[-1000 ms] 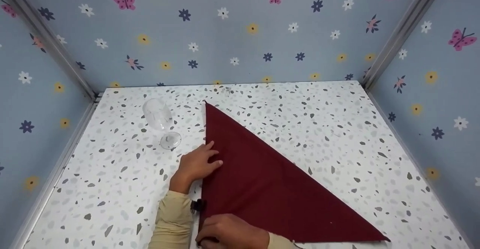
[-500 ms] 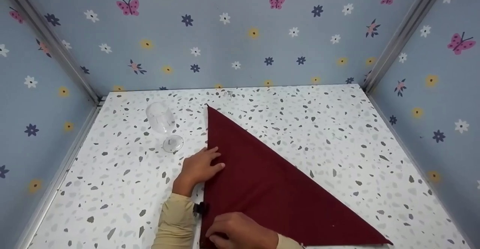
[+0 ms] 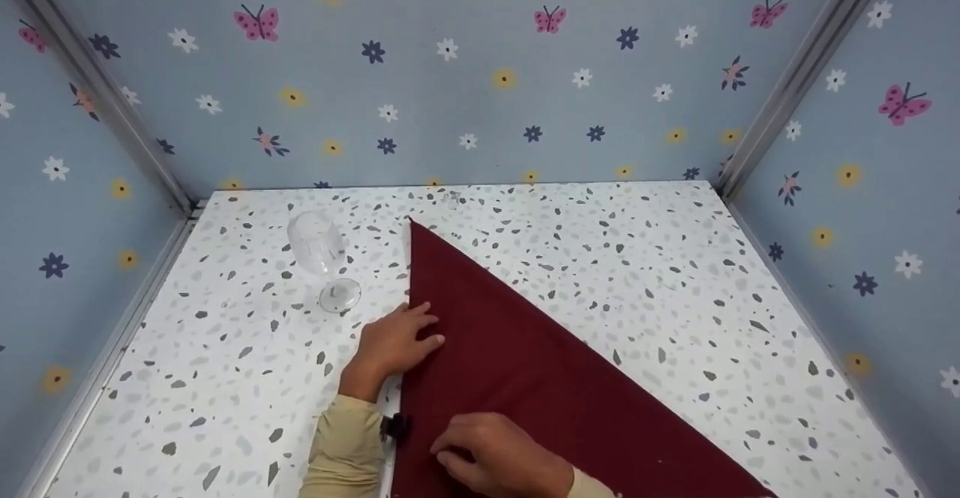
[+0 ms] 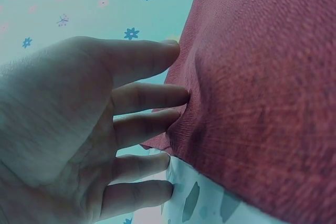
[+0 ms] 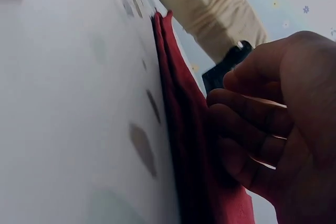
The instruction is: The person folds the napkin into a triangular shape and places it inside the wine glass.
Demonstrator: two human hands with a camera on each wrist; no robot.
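Observation:
A dark red cloth napkin [image 3: 517, 363], folded into a triangle, lies flat on the speckled table. On its left edge rests my left hand [image 3: 394, 346], fingers spread and fairly straight; in the left wrist view the fingertips [image 4: 178, 97] touch a small rise in the fabric. My right hand [image 3: 495, 449] is over the lower left part of the napkin with loosely curled fingers and nothing held. The right wrist view shows those fingers [image 5: 247, 124] right at the layered edge of the cloth [image 5: 184, 108]. The lower edge of the napkin runs out of the head view.
A clear stemmed glass [image 3: 315, 247] lies on its side to the left of the napkin's top corner. Speckled white table surface [image 3: 637, 280] extends on both sides. Flower-patterned panels [image 3: 450, 78] enclose the back and sides. A black wrist camera [image 3: 395, 427] sits by the left sleeve.
My right hand has let go of the napkin's lower left corner and moved up and to the right. The left hand stays on the left edge. The head view has shifted slightly.

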